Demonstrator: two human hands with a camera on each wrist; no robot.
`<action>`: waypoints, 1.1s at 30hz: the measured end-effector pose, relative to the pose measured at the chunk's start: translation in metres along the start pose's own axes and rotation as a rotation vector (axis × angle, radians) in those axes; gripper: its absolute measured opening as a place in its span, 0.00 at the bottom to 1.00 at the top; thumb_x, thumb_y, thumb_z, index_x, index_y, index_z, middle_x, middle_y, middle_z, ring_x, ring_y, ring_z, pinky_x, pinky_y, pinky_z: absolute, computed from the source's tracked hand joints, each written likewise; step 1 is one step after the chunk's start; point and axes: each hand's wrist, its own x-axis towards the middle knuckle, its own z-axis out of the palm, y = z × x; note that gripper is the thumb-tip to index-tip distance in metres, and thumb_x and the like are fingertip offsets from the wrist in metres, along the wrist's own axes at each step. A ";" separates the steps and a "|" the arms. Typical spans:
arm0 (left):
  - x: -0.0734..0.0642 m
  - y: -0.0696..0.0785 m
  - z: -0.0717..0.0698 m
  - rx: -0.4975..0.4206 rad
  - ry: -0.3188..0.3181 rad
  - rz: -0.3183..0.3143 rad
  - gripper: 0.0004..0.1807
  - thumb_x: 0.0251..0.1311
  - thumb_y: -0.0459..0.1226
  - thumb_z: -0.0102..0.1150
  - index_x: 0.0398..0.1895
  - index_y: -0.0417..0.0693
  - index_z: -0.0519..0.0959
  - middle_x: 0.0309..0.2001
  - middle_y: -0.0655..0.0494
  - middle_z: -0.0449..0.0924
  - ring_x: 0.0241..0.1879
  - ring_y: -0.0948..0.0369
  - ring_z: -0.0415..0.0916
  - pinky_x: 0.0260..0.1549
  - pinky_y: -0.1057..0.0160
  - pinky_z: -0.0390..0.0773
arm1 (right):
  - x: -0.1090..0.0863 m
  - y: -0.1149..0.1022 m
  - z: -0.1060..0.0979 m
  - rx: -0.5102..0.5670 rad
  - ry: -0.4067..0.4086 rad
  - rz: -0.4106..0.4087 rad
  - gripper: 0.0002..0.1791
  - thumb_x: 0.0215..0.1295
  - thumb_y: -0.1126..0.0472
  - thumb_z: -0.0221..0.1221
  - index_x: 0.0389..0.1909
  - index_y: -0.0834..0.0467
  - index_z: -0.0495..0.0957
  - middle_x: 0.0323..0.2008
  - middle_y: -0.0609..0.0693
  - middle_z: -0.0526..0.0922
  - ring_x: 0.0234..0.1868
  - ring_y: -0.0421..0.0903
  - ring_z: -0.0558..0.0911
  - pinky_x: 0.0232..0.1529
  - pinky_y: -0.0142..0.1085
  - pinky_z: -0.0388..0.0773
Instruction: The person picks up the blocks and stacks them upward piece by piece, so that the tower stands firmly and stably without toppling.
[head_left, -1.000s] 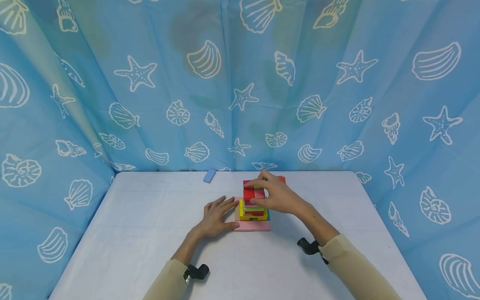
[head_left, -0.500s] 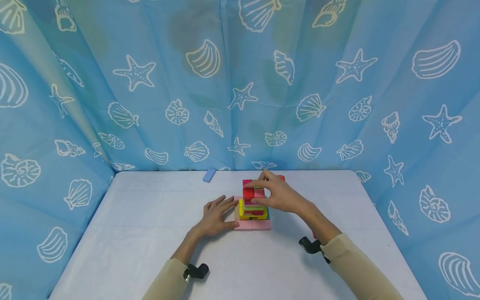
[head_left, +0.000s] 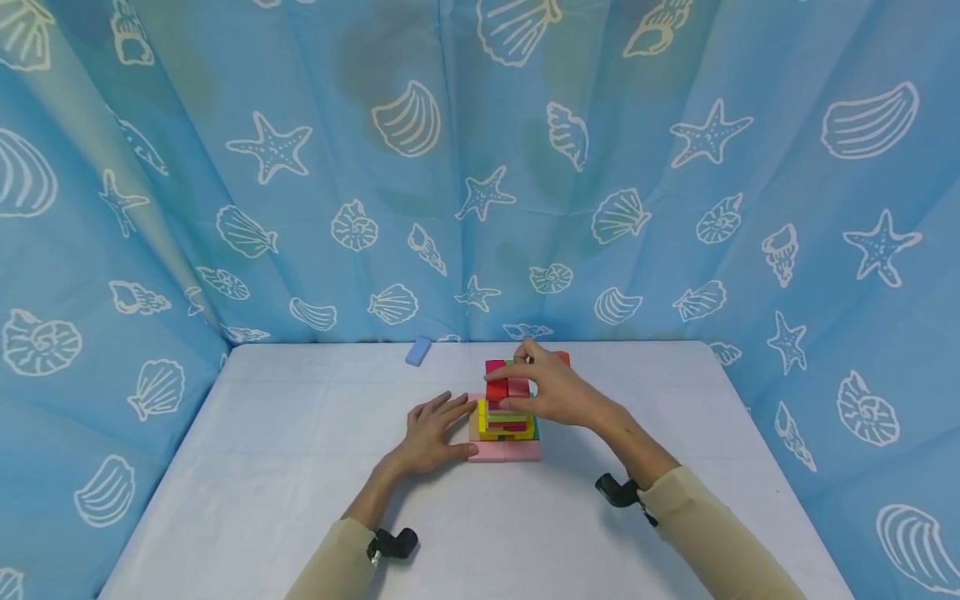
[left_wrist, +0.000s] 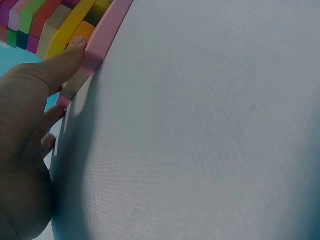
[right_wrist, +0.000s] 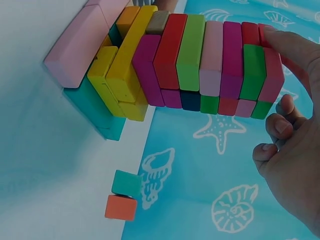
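A tower of coloured wooden blocks [right_wrist: 190, 55] stands on the table, its layers stacked on a wider base of pink blocks [head_left: 504, 452], teal blocks [right_wrist: 97, 117] and yellow blocks [right_wrist: 131, 55]. At its top, my right hand [head_left: 551, 392] pinches a red block [head_left: 496, 390] with thumb and index finger; the other fingers curl beside the tower. My left hand [head_left: 435, 437] lies at the left of the base with fingers spread. Its thumb [left_wrist: 75, 47] touches the end of a pink base block [left_wrist: 106, 37] in the left wrist view, while the other fingertips sit at the base's side.
A light blue block [head_left: 417, 351] lies near the table's back edge. Behind the tower at the right are an orange block [right_wrist: 121, 207] and a small teal block [right_wrist: 126, 183]. A blue shell-patterned curtain [head_left: 465, 167] hangs around the white table [head_left: 300, 433].
Both hands stay at the tower in almost the same pose. Only a slight shift of the right wrist and forearm shows; the tower has not visibly moved.
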 end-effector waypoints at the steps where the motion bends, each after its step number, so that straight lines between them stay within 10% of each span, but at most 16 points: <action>1: 0.000 0.000 0.000 -0.001 0.000 0.000 0.44 0.60 0.59 0.62 0.78 0.59 0.61 0.78 0.55 0.56 0.79 0.47 0.43 0.68 0.36 0.46 | 0.000 0.000 0.000 -0.002 0.004 -0.002 0.30 0.54 0.52 0.75 0.60 0.35 0.81 0.47 0.45 0.69 0.51 0.45 0.72 0.41 0.36 0.81; 22: 0.000 -0.002 0.001 -0.019 0.015 0.006 0.43 0.60 0.58 0.64 0.77 0.58 0.63 0.78 0.54 0.57 0.78 0.46 0.44 0.68 0.36 0.45 | -0.006 0.006 -0.010 0.062 0.011 0.026 0.28 0.59 0.47 0.71 0.62 0.36 0.79 0.47 0.43 0.72 0.53 0.44 0.73 0.43 0.39 0.82; 33: -0.001 -0.002 0.001 -0.018 0.028 0.032 0.43 0.60 0.58 0.63 0.77 0.55 0.63 0.77 0.53 0.58 0.78 0.45 0.45 0.66 0.35 0.47 | -0.060 0.087 -0.034 0.139 -0.070 0.208 0.32 0.59 0.47 0.71 0.65 0.45 0.75 0.51 0.51 0.75 0.50 0.50 0.74 0.44 0.40 0.79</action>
